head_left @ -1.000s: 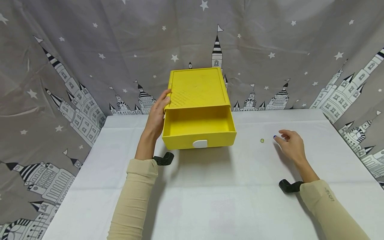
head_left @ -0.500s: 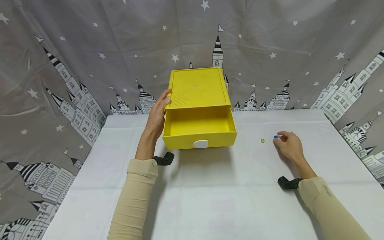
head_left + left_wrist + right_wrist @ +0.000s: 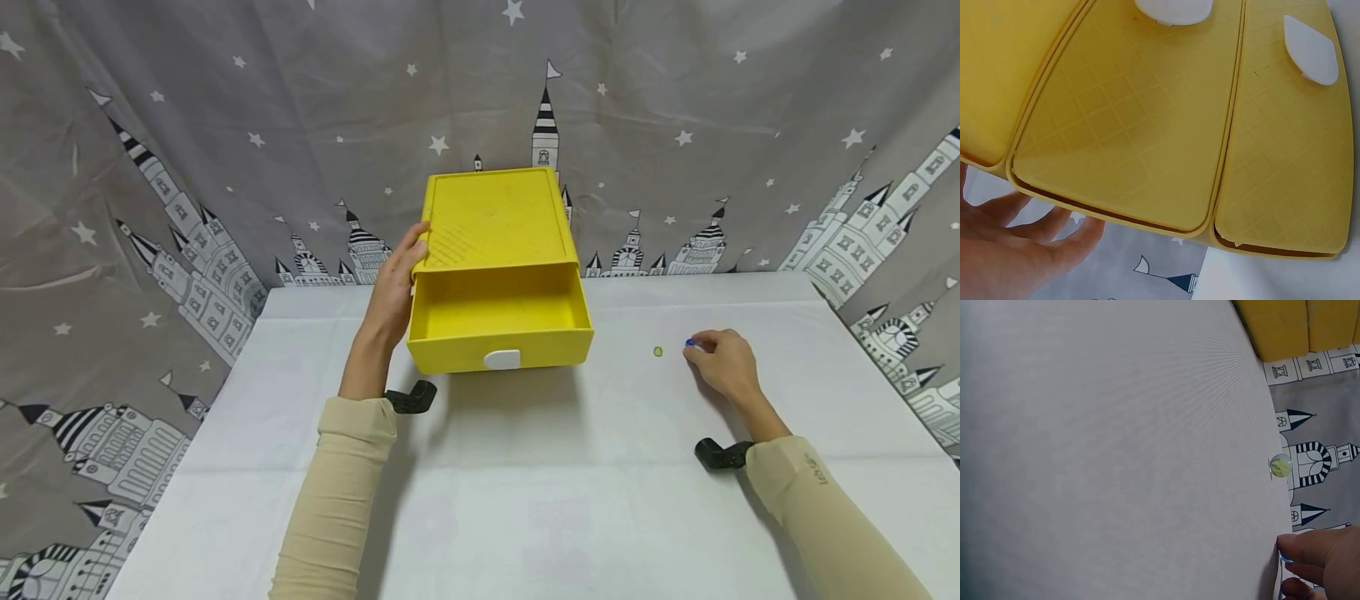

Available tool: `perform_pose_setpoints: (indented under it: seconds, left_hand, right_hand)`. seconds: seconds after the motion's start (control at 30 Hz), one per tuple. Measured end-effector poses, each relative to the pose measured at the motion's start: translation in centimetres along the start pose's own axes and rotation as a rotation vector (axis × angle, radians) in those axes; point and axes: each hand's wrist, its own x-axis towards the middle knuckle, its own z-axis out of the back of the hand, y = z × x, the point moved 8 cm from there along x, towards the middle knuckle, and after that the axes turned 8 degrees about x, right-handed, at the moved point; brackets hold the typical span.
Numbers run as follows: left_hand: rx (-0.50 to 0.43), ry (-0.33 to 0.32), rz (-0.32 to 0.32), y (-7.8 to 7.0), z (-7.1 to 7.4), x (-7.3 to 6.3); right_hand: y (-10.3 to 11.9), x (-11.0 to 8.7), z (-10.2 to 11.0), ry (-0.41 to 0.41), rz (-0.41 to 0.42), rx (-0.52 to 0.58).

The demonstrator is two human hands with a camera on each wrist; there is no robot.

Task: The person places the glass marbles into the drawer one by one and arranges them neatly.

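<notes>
A yellow drawer cabinet (image 3: 498, 217) stands at the back middle of the table in the head view. Its top drawer (image 3: 450, 354) is pulled out, the inside bare. My left hand (image 3: 388, 296) rests against the cabinet's left side, and in the left wrist view its fingers lie along that wall. On the right, my right hand (image 3: 727, 365) pinches a small blue marble (image 3: 690, 342) between thumb and index finger, low over the cloth. The fingers mostly hide it in the right wrist view. Left of that hand lies a clear marble (image 3: 1281, 465) with a yellow-green swirl.
White cloth (image 3: 555, 517) covers the table. A grey curtain (image 3: 322, 108) with castles and stars hangs behind and at the sides. The left wrist view shows lower drawers (image 3: 1129, 119) pushed in, with white handles (image 3: 1313, 53).
My right hand's thumb and index finger have closed on the blue marble, the hand shifting slightly. The left hand and the cabinet keep their place.
</notes>
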Motion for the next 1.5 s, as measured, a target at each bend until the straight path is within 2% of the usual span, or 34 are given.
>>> perform_pose_setpoints:
  seconds: [0.3, 0.8, 1.23, 1.5]
  left_hand:
    - [-0.003, 0.002, 0.002, 0.16, -0.02, 0.1]
    - [0.008, -0.01, 0.012, 0.12, 0.09, -0.05]
    - [-0.004, -0.014, 0.011, 0.32, 0.1, 0.03]
    - [-0.008, -0.016, 0.014, 0.32, 0.11, -0.03]
  right_hand:
    - [0.17, -0.12, 0.27, -0.021, 0.014, 0.008]
    - [-0.03, -0.21, 0.17, -0.03, -0.013, 0.02]
    - [-0.06, -0.3, 0.52, 0.041, 0.0, 0.064]
    - [-0.05, -0.55, 0.56, 0.044, -0.015, 0.08]
